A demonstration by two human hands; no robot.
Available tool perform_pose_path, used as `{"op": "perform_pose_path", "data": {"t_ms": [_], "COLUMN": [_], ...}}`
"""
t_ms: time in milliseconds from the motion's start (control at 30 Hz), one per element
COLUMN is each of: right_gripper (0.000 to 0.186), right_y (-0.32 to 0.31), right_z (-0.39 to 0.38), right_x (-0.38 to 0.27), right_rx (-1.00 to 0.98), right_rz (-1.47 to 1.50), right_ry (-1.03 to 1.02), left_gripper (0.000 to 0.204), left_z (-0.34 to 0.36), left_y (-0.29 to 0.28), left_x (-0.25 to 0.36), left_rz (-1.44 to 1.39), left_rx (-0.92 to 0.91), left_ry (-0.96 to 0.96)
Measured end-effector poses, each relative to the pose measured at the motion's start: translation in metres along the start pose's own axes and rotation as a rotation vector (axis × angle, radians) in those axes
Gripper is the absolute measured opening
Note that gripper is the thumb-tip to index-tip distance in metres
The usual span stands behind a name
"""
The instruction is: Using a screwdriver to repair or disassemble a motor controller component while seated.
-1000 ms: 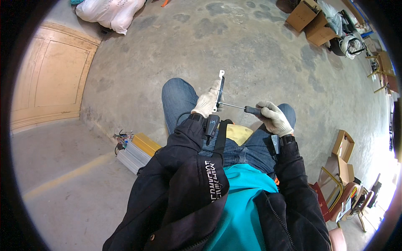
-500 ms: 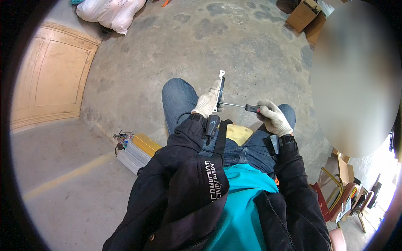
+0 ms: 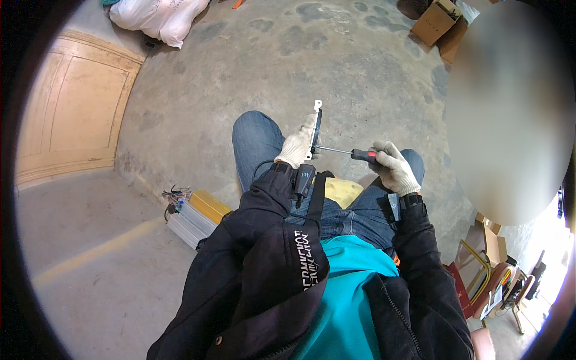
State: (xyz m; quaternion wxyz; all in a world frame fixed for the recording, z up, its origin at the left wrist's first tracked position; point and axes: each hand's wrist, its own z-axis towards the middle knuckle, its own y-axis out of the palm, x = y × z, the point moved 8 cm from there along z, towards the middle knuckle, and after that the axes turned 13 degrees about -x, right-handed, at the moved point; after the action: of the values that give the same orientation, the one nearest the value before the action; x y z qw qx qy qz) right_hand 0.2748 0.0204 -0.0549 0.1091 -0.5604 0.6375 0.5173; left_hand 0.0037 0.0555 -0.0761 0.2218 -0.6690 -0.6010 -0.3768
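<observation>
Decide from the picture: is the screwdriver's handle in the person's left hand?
No, the gloved right hand has its fingers at the screwdriver's handle, while the left hand holds a thin black-and-white part.

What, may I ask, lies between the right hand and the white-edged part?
In the head view, a screwdriver spans that stretch, its dark handle at the right hand, its metal shaft extending to the white-edged part.
</observation>
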Motion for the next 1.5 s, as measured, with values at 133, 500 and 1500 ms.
{"op": "perform_pose_path", "data": {"t_ms": [133,500,1500], "right_gripper": [0.038,0.042,0.037], "right_y": [0.012,-0.022,-0.011], "right_z": [-0.006,-0.004,0.009], "right_x": [-0.012,0.008,0.008], "right_rx": [0.033,-0.009,0.039], "right_rz": [0.031,-0.062,-0.24], "right_ry": [-0.037,0.062,0.132], "left_gripper": [0.066,0.024,0.042], "left_z": [-0.002,0.023,0.015], "left_y": [0.003,0.018,0.001], "left_x": [0.006,-0.001,-0.004], "left_rz": [-0.006,0.918,0.998], "left_rx": [-0.018,-0.087,0.033], "left_ry": [0.02,0.183,0.412]}}
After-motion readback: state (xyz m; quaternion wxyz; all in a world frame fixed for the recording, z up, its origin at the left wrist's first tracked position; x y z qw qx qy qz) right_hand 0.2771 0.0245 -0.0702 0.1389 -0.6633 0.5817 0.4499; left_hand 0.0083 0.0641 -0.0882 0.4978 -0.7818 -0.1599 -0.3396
